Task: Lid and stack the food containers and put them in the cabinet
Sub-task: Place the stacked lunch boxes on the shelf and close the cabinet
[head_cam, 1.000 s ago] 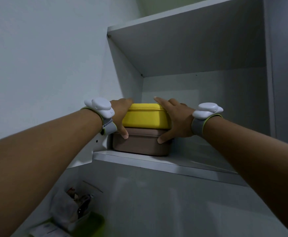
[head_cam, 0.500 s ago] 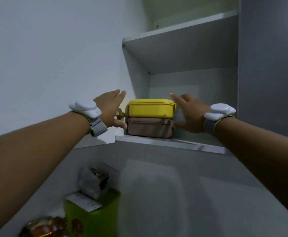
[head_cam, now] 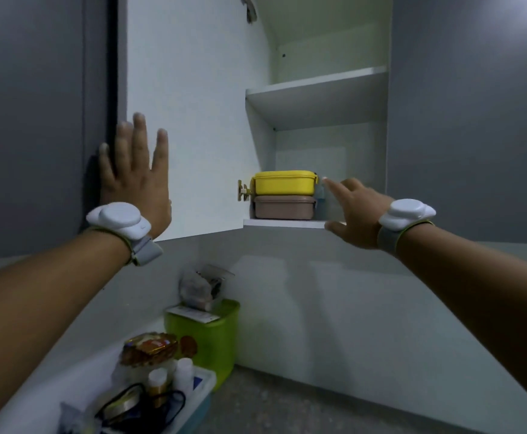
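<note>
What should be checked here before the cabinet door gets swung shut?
1. Yellow container stacked squarely on brown container: ok.
2. Both containers lidded: ok.
3. Stack fully on the lower shelf, behind its front edge: ok.
4. Left hand flat on the open cabinet door, ready to push: ok.
5. Right hand clear of the doorway: not ok, its fingers reach in beside the stack.
6. Hinge unobstructed: cannot tell.
</note>
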{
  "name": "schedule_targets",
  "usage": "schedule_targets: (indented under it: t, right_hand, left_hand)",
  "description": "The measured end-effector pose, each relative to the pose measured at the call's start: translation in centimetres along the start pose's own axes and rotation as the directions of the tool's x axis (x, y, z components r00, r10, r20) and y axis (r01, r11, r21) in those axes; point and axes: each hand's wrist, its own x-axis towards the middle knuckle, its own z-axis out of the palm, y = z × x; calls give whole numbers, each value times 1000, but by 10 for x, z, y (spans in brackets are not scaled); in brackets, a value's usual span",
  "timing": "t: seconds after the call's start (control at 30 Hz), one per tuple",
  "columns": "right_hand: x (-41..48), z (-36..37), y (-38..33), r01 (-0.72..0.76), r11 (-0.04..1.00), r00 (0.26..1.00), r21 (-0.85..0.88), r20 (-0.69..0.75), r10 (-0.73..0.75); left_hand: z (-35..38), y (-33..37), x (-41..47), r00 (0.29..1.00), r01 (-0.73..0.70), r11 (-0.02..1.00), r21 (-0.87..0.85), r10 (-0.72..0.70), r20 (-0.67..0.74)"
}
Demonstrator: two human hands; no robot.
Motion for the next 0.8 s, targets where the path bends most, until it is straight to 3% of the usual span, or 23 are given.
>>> schedule_targets:
  t: [0.07,0.17,0.23,0.37,0.5,0.67,0.8]
  right_hand:
    - [-16,-18,-1,-7,1000,1000,-10,-12,7]
    - [-33,-37,3,-31,999,999,-18,-23,30]
    - [-41,-46,6,-40,999,999,-19,-19,40]
    - [-55,-60,18,-81,996,997,-46,0,81]
    - [-57,-62,34,-119,990,993,-75,-2,119]
    - [-50,-56,58,-120,988,992,-98,-49,116]
    - [-39,-44,84,-113,989,990,-95,-97,104]
  left_hand:
    - [-21,-1,-9,989,145,939,-312,-138,45]
    - [-39,-2,-19,950,298,620,-725,-267,162]
    - [-39,-7,-22,941,326,522,-788,-264,214]
    - [-42,0,-23,971,237,413,-879,-82,223]
    - [-44,34,-22,980,97,442,-892,116,164]
    - [-24,81,-11,937,-108,578,-809,330,111]
    - [0,125,0,921,-139,652,-745,363,145]
